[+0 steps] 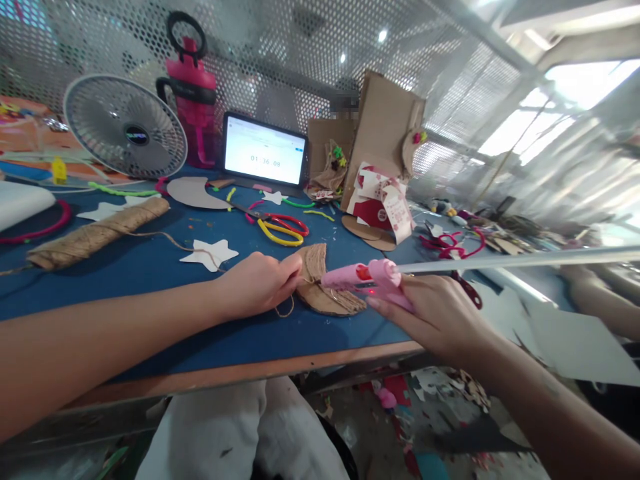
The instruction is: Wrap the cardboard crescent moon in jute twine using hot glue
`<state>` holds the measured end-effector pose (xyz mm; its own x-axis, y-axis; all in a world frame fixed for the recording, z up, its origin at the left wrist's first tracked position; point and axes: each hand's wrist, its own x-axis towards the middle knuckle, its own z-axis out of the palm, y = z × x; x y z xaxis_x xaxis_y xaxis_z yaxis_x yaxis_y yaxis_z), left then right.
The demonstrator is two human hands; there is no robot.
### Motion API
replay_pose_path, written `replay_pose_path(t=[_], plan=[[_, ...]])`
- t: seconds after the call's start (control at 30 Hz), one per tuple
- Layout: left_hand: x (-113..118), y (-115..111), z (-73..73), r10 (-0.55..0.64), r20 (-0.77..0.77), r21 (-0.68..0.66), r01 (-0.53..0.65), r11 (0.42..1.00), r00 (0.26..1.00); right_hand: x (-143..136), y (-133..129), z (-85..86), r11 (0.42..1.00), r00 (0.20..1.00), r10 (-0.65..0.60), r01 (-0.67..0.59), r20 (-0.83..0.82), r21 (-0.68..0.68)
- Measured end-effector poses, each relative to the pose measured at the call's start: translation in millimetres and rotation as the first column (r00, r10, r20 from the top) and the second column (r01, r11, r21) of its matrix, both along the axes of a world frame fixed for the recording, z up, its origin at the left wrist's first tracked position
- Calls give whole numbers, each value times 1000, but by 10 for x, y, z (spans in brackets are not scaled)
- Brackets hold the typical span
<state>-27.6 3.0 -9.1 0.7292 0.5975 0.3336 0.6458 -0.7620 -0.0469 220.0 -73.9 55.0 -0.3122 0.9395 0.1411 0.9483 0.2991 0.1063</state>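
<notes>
A crescent-shaped piece of cardboard (320,298) lies on the blue table top, with rows of brown twine (314,261) covering parts of it. My left hand (260,283) is closed at its left edge, pinching the twine; a loose loop hangs below the fingers. Whether those fingers also grip the cardboard is hidden. In my right hand (440,310) is a pink hot glue gun (385,277), its nozzle pointing left over the crescent. A long clear glue stick (500,262) sticks out of its back. The twine roll (100,233) rests at the left, its strand running towards my left hand.
White paper stars (209,255), red-and-yellow scissors (283,229) and a grey crescent (197,192) lie behind my hands. Farther back stand a fan (127,127), a pink bottle (193,113), a tablet (265,152) and cardboard (377,133). Another person's arm (600,297) shows at right.
</notes>
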Motion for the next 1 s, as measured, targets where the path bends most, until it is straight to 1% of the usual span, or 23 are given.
replay_pose_path(t=[0.17, 0.33, 0.63, 1.0], plan=[[1, -4, 4, 9, -8, -5, -9, 1000, 1000, -30, 25, 37, 999, 999, -16, 17, 35, -29], [10, -6, -6, 26, -13, -5, -26, 1000, 1000, 9, 10, 72, 999, 996, -2, 5, 85, -38], [-1, 2, -15, 11, 8, -32, -10, 999, 1000, 108, -40, 71, 998, 997, 68, -68, 31, -3], [-11, 11, -32, -13, 63, -38, 16, 999, 998, 142, -92, 118, 998, 999, 45, -44, 11, -47]])
